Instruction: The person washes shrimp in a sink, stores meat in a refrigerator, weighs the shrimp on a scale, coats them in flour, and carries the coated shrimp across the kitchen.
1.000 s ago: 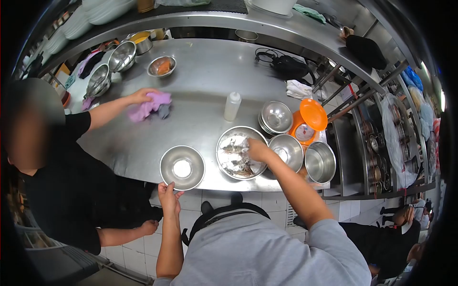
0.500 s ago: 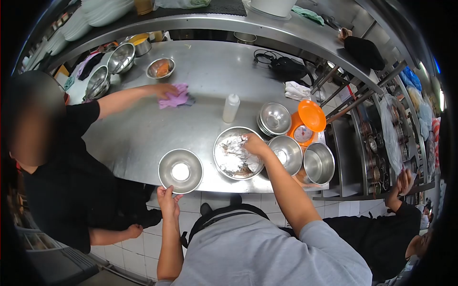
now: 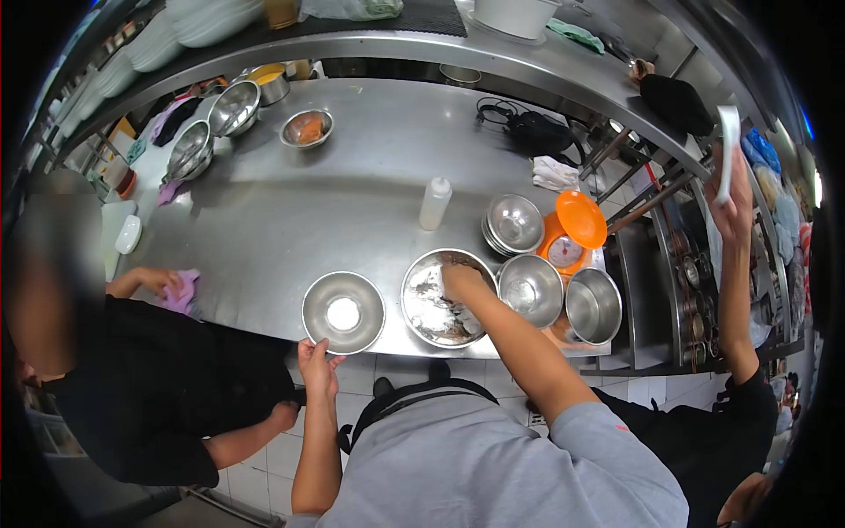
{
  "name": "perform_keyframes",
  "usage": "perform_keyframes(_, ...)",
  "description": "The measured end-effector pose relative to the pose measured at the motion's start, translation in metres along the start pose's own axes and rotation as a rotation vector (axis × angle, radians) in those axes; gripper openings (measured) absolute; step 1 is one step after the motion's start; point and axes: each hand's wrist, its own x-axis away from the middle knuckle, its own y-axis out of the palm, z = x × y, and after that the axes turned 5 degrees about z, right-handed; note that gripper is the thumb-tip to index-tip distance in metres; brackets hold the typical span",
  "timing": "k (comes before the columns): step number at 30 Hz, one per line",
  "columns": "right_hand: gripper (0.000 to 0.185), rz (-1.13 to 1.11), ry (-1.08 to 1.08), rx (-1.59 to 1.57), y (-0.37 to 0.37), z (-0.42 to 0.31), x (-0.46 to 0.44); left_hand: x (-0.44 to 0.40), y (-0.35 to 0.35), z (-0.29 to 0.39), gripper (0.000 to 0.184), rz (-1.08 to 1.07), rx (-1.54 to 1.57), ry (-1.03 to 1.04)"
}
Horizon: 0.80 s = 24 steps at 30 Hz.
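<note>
My left hand [image 3: 317, 363] grips the near rim of a steel bowl [image 3: 322, 297] at the table's front edge; nothing shows in this bowl but glare. To its right stands a wider steel bowl [image 3: 407, 308] holding white powder with dark, powder-coated pieces [image 3: 440, 310] that I cannot name. My right hand [image 3: 465, 283] reaches down inside that bowl, fingers curled into the contents. The fingertips and whatever is between them are hidden. A clear squeeze bottle [image 3: 435, 204] stands upright behind the bowl.
On the right are stacked steel bowls [image 3: 515, 223], another bowl [image 3: 530, 290], a steel pot [image 3: 594, 305] and an orange scale [image 3: 565, 252]. A co-worker at left wipes with a purple cloth [image 3: 183, 292]. At far right, another person's raised hand [image 3: 732, 198] holds something white.
My right hand has sunk deeper into the bowl, and more dark material shows there. My left hand keeps its grip. The co-worker's cloth moved toward them; the right-hand person's arm rose.
</note>
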Motion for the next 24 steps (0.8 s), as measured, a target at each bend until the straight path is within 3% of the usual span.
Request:
perform_keyframes(1, 0.027, -0.001, -0.007, 0.000, 0.001, -0.003, 0.004, -0.001, -0.002, 0.000, 0.016, -0.006, 0.007, -0.001)
perform_keyframes(3, 0.022, 0.242, -0.048, -0.028, 0.002, -0.011, 0.010, -0.002, -0.008, -0.002, 0.016, 0.004, 0.015, 0.002)
perform_keyframes(5, 0.025, 0.144, -0.050, -0.103, 0.030, 0.000, -0.010, -0.004, -0.010, -0.001, 0.017, -0.016, -0.003, 0.007)
perform_keyframes(6, 0.026, 0.231, -0.102, -0.089, 0.042, 0.006, -0.014, -0.005, -0.010, -0.002, 0.017, 0.004, 0.002, 0.010)
perform_keyframes(12, 0.039, 0.250, -0.035, -0.153, -0.009, 0.014, 0.000, 0.004, -0.005, 0.007, 0.015, 0.013, -0.010, 0.079)
perform_keyframes(17, 0.047, 0.099, -0.050, -0.232, 0.028, 0.001, -0.003, 0.010, 0.000, 0.010, 0.015, -0.017, -0.045, 0.118)
perform_keyframes(20, 0.047, 0.233, -0.050, -0.248, 0.042, 0.010, -0.011, 0.011, 0.000, 0.012, 0.015, -0.025, -0.056, 0.123)
perform_keyframes(24, 0.047, 0.134, -0.122, -0.118, 0.034, 0.007, 0.000, 0.010, 0.000, 0.011, 0.018, -0.018, -0.037, 0.070)
